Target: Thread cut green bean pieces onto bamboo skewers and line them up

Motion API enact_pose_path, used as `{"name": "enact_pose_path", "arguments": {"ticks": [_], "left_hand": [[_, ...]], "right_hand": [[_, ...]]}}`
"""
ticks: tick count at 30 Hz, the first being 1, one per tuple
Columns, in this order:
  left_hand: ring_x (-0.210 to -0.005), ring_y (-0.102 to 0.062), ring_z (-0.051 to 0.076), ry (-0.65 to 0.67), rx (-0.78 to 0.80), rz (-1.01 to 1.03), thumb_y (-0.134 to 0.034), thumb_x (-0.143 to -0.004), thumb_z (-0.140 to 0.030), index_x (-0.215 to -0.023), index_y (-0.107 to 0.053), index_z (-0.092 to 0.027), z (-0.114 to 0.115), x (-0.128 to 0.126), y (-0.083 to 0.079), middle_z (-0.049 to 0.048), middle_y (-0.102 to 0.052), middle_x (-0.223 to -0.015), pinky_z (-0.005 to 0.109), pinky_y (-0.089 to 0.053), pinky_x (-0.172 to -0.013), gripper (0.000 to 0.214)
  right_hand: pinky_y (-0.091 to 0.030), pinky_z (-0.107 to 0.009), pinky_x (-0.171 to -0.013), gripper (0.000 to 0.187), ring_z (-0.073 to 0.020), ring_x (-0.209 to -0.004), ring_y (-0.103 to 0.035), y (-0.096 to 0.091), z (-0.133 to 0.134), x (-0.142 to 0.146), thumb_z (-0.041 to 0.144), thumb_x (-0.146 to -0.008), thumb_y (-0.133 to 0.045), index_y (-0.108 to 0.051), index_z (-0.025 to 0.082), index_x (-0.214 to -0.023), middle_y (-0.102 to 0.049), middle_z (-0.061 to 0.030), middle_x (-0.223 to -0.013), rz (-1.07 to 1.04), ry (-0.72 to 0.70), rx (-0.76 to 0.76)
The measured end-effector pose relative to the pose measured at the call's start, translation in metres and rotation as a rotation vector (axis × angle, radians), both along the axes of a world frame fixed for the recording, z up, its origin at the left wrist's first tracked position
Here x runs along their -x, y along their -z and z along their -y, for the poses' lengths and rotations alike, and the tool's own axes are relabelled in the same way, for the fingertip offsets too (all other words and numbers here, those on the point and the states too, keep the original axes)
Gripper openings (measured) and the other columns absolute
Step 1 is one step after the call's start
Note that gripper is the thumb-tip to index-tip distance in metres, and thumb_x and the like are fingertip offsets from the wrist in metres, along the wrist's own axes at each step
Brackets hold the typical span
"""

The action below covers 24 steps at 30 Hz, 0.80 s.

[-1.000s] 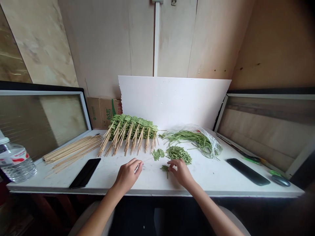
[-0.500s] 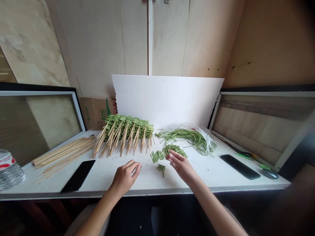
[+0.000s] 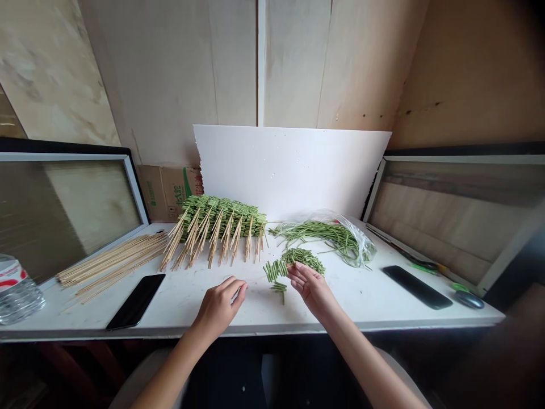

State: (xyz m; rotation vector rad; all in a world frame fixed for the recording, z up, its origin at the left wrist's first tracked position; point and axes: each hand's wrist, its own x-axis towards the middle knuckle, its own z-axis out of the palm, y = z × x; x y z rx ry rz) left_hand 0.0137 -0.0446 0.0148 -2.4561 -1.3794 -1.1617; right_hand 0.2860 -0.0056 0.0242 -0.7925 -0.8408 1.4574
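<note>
A short row of cut green bean pieces (image 3: 275,271), lined up side by side as on a skewer, hangs above the table. At its right end the fingertips of my right hand (image 3: 313,288) are closed on it. My left hand (image 3: 221,301) is to the left of the row, fingers curled and thumb against them; whatever it pinches is too thin or hidden to make out. Below the row lie a few loose bean pieces (image 3: 279,287). Behind my right hand is a heap of cut beans (image 3: 304,258), partly covered by the fingers.
Stacked bean skewers (image 3: 225,218) stand at the back left, stick ends forward. Bare bamboo sticks (image 3: 114,255), a black phone (image 3: 136,301) and a water bottle (image 3: 17,292) lie leftward. Rightward are long beans in a plastic bag (image 3: 327,236), a dark slab (image 3: 417,287) and a mouse (image 3: 469,299).
The row of bean pieces and my right hand have shifted slightly right. My left hand stays nearly in place, and the view has tilted a little.
</note>
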Motion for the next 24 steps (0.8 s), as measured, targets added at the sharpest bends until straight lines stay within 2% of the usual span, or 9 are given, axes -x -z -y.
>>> {"name": "enact_pose_path", "arguments": {"ticks": [18,24], "left_hand": [[-0.069,-0.065,0.014,0.02,0.046,0.04,-0.044,-0.105,-0.027,-0.096,-0.068,-0.021,-0.0001,-0.0014,0.005,0.0036,-0.069,-0.084,0.022,-0.049,-0.067,0.027],[-0.07,-0.066,0.015,0.026,0.047,0.034,-0.044,-0.105,-0.026,-0.096,-0.068,-0.022,0.0002,-0.0031,0.0056,0.0035,-0.07,-0.085,0.023,-0.05,-0.068,0.026]], "right_hand": [[-0.064,-0.036,-0.078,0.043,-0.0306,-0.103,-0.075,0.0045,-0.0019,0.0029,0.053,-0.068,-0.089,-0.079,0.021,-0.095,-0.08,-0.0118,-0.108,0.07,0.079,-0.033],[-0.063,-0.039,-0.082,0.04,-0.0316,-0.103,-0.075,0.0047,0.0001,0.0051,0.053,-0.068,-0.089,-0.079,0.023,-0.092,-0.08,-0.0113,-0.101,0.091,0.13,-0.036]]}}
